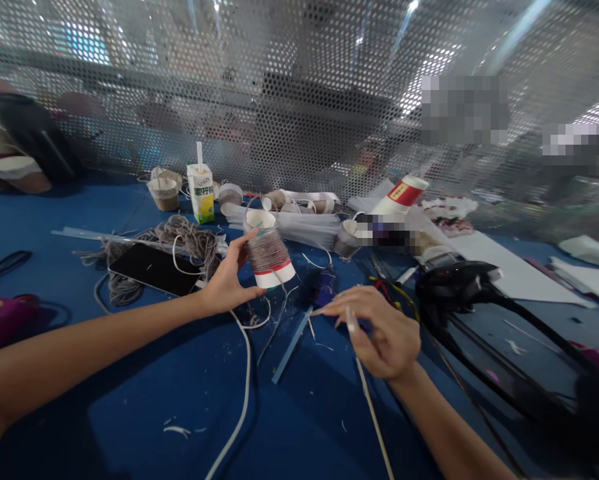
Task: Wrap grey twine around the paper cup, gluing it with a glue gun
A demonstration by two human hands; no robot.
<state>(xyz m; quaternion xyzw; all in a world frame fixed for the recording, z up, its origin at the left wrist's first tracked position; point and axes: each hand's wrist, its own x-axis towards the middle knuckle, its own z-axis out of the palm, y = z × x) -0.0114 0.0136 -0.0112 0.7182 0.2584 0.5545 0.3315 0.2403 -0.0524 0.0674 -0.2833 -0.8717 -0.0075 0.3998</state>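
My left hand (pixel 232 277) grips a paper cup (pixel 270 257) tilted in the air, thumb under its base and fingers along its side. Grey yarn is wound around the cup, leaving a red line and a white band bare; a loose yarn tail hangs down. My right hand (pixel 379 327) is over the table, its fingers stretched to the left and its thumb apart from the fingertips. Those fingertips are near the upper end of a bluish translucent stick (pixel 292 347); contact is unclear. Partly behind this hand lies a dark blue object (pixel 325 287), its kind unclear.
Behind the yarn-wound cup lies a bundle of translucent sticks (pixel 299 227). Tangled grey yarn (pixel 179 237) and a black phone (pixel 154 268) are at left, near a drink carton (pixel 200 193). A white cable (pixel 246 387) crosses the front. Black equipment (pixel 459 283) stands at right; perforated metal (pixel 219 100) rises behind.
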